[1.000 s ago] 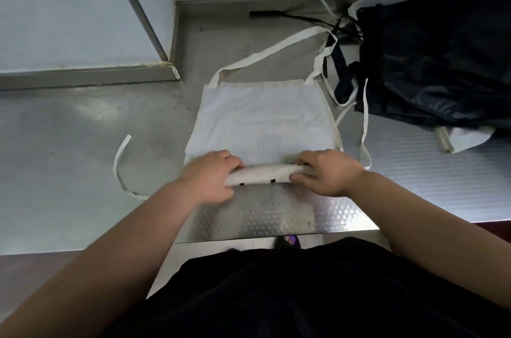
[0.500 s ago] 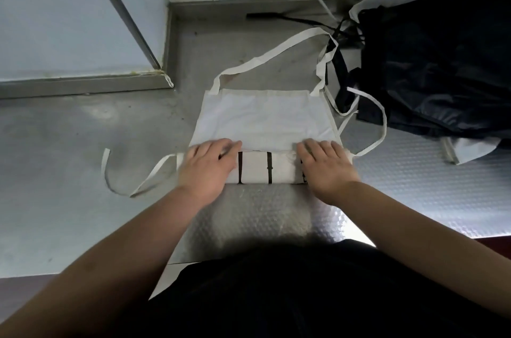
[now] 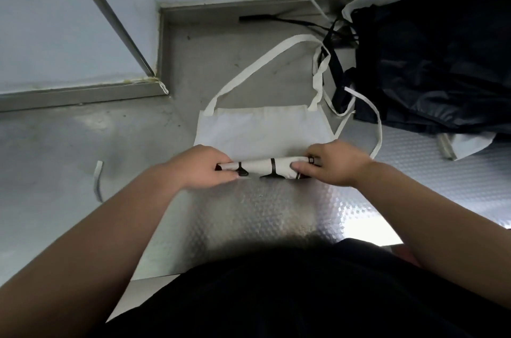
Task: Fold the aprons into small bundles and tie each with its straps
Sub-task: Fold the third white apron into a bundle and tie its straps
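Observation:
A white apron lies flat on the steel counter, its near end rolled into a tight roll with black markings. My left hand grips the roll's left end and my right hand grips its right end, fingers curled round it. The neck loop stretches away toward the back. One waist strap curves off to the right; another strap end lies loose on the left.
A heap of dark aprons with black and white straps fills the back right. A wall and a raised steel ledge bound the counter at left and back. The counter's front edge runs close to my body.
The roll has gone one turn further up the apron and the flat part is shorter. My hands went from pressing flat on the fold to gripping the roll's ends. The left strap shifted.

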The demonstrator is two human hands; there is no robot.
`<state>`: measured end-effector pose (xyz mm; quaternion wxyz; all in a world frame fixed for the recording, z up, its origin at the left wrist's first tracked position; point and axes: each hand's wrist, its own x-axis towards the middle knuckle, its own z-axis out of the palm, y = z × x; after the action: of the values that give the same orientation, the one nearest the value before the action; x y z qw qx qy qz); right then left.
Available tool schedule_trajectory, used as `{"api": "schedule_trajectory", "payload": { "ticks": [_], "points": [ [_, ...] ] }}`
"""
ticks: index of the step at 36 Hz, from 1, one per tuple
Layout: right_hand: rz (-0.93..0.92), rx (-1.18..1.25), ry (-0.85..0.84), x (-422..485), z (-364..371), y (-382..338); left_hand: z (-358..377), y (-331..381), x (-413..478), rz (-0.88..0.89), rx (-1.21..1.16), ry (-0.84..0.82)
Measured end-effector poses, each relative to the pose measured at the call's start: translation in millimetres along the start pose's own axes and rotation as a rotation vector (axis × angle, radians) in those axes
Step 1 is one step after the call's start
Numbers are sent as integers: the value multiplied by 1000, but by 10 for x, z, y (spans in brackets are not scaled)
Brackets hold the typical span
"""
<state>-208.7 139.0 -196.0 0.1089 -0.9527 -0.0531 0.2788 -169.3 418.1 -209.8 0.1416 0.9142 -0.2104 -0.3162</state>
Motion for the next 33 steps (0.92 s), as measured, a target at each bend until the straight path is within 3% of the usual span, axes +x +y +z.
{"api": "schedule_trajectory", "payload": {
  "ticks": [2,4,7,10,13,16,20,25,30,33],
  "points": [
    [21,13,-33,22,-41,1,-66,-4,36,-51,-43,-90],
    [48,-76,7,45,-21,-42,-59,32,67,-95,-22,-60],
    [-20,-302,111,97,102,-134,48,92,111,-157,295,151],
    [-33,-236,120,70,278,-184,261,63,108,-54,382,381],
    [-34,-88,183,-60,439,-115,513,61,36,46,327,473],
    [-92,-181,170,-140,585,-51,573,127,-60,2,230,307],
    [-39,-261,122,-147,586,-54,521,89,-73,25,328,117],
    [-51,-287,7,-125,507,-67,477,100,-118,39,331,125],
    [-185,-80,171,-95,385,-8,314,168,-71,98,323,171],
    [-139,-36,141,-97,255,2,201,166,-96,53,133,60]
  ]
}}
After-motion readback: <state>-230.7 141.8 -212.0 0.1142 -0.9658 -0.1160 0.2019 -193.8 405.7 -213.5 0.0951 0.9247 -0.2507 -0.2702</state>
